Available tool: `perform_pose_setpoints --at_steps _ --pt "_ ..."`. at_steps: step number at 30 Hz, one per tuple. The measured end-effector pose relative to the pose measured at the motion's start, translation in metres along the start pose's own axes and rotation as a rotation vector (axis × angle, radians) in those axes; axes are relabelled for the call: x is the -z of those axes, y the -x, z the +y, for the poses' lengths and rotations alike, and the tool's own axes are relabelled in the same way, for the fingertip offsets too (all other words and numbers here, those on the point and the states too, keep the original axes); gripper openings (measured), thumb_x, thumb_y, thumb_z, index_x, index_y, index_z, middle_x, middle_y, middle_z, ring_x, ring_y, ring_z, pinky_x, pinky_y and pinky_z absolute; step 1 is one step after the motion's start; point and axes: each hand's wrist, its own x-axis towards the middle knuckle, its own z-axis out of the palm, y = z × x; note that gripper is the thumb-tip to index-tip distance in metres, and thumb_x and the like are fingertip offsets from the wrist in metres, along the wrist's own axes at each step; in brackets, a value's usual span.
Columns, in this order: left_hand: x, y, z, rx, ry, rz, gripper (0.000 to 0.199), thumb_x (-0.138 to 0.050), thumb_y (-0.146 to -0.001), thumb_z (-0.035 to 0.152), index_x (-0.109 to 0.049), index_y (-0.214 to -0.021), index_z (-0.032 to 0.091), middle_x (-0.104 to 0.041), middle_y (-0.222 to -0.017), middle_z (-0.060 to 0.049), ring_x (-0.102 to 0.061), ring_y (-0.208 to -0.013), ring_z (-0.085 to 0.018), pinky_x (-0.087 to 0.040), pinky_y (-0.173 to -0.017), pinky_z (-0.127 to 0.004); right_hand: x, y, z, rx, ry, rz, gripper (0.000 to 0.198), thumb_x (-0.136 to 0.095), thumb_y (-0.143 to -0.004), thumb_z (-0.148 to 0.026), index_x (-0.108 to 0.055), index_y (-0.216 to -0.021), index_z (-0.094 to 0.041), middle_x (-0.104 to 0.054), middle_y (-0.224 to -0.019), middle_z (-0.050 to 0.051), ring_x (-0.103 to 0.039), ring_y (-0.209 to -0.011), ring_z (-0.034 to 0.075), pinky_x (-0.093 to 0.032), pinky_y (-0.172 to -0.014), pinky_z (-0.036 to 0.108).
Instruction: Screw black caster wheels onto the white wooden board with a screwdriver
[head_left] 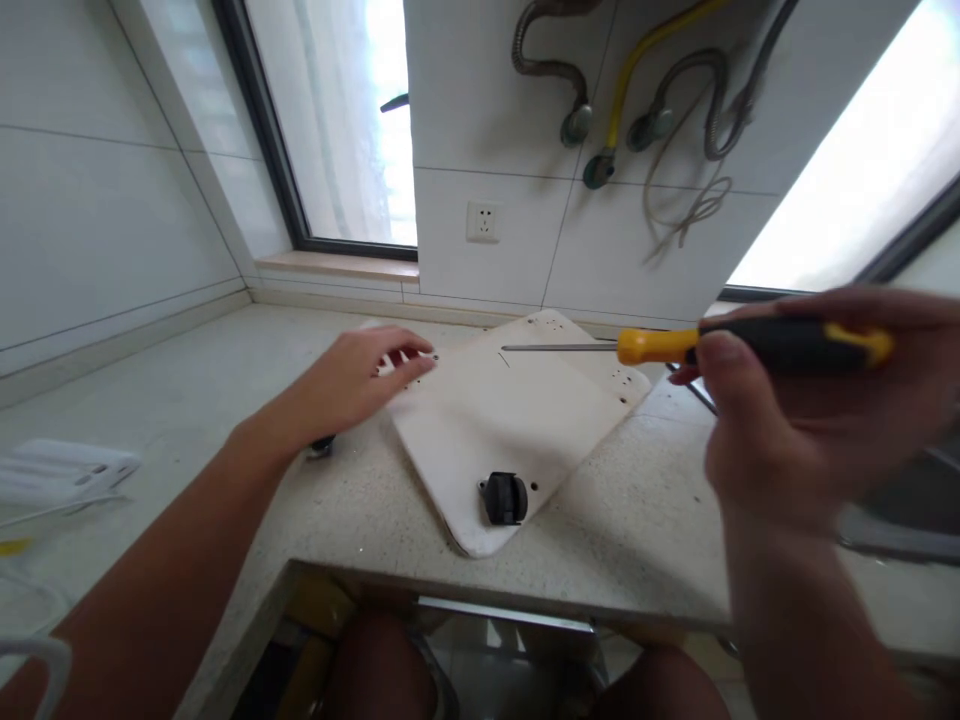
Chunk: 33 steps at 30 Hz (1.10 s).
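Note:
My right hand [795, 400] grips a screwdriver [675, 346] with a yellow and black handle; its metal shaft points left, level, above a white board. The white board [517, 420] lies flat on the stone counter, with one black caster wheel [504, 497] fixed near its front corner and small screw holes at its far corners. My left hand [360, 380] reaches over the counter to the board's left corner, its fingers spread near some small white pieces there. Another small black part [321, 447] lies on the counter under my left wrist.
A speckled counter [645, 540] runs along white tiled walls. A white object [64, 470] lies at the far left. A wall socket [484, 221], hoses and a yellow pipe hang behind. A sink edge [892, 520] shows at right. My knees are below the counter's front edge.

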Motion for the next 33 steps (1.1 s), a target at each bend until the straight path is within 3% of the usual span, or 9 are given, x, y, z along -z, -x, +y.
perform_pose_setpoints --at_steps 3,5,8,12,15,19,24,29,33 --pt "-0.026 0.011 0.052 -0.241 0.140 -0.294 0.056 -0.070 -0.104 0.072 -0.079 -0.134 0.025 -0.081 -0.138 -0.010 -0.074 -0.126 -0.031 -0.055 -0.109 -0.044 0.016 0.040 0.041 -0.202 0.011 0.208 0.047 -0.098 -0.083 -0.043 -0.060 -0.106 -0.028 -0.071 -0.109 0.000 -0.078 -0.091 0.020 -0.069 -0.074 0.037" --pt "-0.048 0.018 0.070 -0.359 0.144 -0.431 0.073 -0.085 -0.093 0.069 -0.072 -0.148 0.024 -0.078 -0.145 -0.013 -0.072 -0.135 -0.035 -0.052 -0.116 -0.047 0.033 0.068 0.067 -0.298 0.060 0.208 0.048 -0.099 -0.083 -0.044 -0.061 -0.106 -0.024 -0.075 -0.104 0.000 -0.078 -0.081 0.019 -0.070 -0.076 0.039" --pt "-0.075 0.022 0.074 -0.436 0.101 -0.519 0.065 -0.094 -0.089 0.046 -0.073 -0.145 0.021 -0.081 -0.138 -0.013 -0.075 -0.128 -0.036 -0.055 -0.111 -0.046 0.058 0.101 0.091 -0.405 0.128 0.159 0.048 -0.101 -0.082 -0.042 -0.066 -0.106 -0.019 -0.077 -0.101 0.002 -0.077 -0.085 0.019 -0.068 -0.079 0.036" --pt "-0.080 0.018 0.068 -0.391 0.109 -0.464 0.044 -0.085 -0.090 0.028 -0.077 -0.132 0.021 -0.083 -0.128 -0.009 -0.078 -0.119 -0.031 -0.056 -0.105 -0.041 0.072 0.120 0.099 -0.477 0.186 0.110 0.032 -0.084 -0.102 -0.039 -0.072 -0.118 -0.016 -0.075 -0.108 0.004 -0.075 -0.091 0.017 -0.067 -0.082 0.035" --pt "-0.062 0.015 0.067 -0.362 0.182 -0.353 0.042 -0.080 -0.094 0.037 -0.076 -0.134 0.022 -0.083 -0.133 -0.008 -0.077 -0.120 -0.029 -0.055 -0.109 -0.042 0.071 0.122 0.100 -0.476 0.231 0.128 0.033 -0.080 -0.105 -0.042 -0.072 -0.125 -0.016 -0.075 -0.113 0.005 -0.074 -0.094 0.018 -0.067 -0.084 0.037" --pt "-0.026 0.013 0.061 -0.220 0.195 -0.224 0.055 -0.076 -0.097 0.058 -0.074 -0.143 0.029 -0.082 -0.137 -0.007 -0.077 -0.115 -0.029 -0.058 -0.104 -0.043 0.066 0.122 0.103 -0.467 0.270 0.138 0.036 -0.078 -0.106 -0.044 -0.071 -0.129 -0.017 -0.075 -0.117 0.006 -0.074 -0.098 0.019 -0.067 -0.088 0.040" --pt "0.010 0.006 0.014 0.015 0.037 -0.171 0.062 -0.071 -0.093 0.066 -0.074 -0.141 0.026 -0.084 -0.121 -0.008 -0.077 -0.093 -0.028 -0.060 -0.086 -0.040 0.064 0.124 0.104 -0.471 0.259 0.099 0.039 -0.078 -0.106 -0.044 -0.070 -0.133 -0.017 -0.074 -0.124 0.008 -0.074 -0.104 0.021 -0.067 -0.091 0.042" --pt "0.029 0.005 -0.068 0.267 -0.161 -0.079 0.054 -0.078 -0.080 0.053 -0.080 -0.125 0.023 -0.085 -0.114 -0.011 -0.078 -0.101 -0.033 -0.058 -0.092 -0.041 0.063 0.123 0.106 -0.491 0.247 0.115 0.039 -0.079 -0.105 -0.042 -0.070 -0.134 -0.017 -0.073 -0.125 0.008 -0.074 -0.103 0.020 -0.067 -0.090 0.040" --pt "0.044 0.019 -0.127 0.465 -0.239 -0.039 0.043 -0.082 -0.078 0.052 -0.079 -0.104 0.017 -0.085 -0.103 -0.015 -0.076 -0.093 -0.032 -0.056 -0.086 -0.038 0.062 0.120 0.106 -0.516 0.226 0.122 0.038 -0.081 -0.105 -0.039 -0.069 -0.134 -0.017 -0.073 -0.122 0.007 -0.074 -0.098 0.019 -0.067 -0.086 0.038"
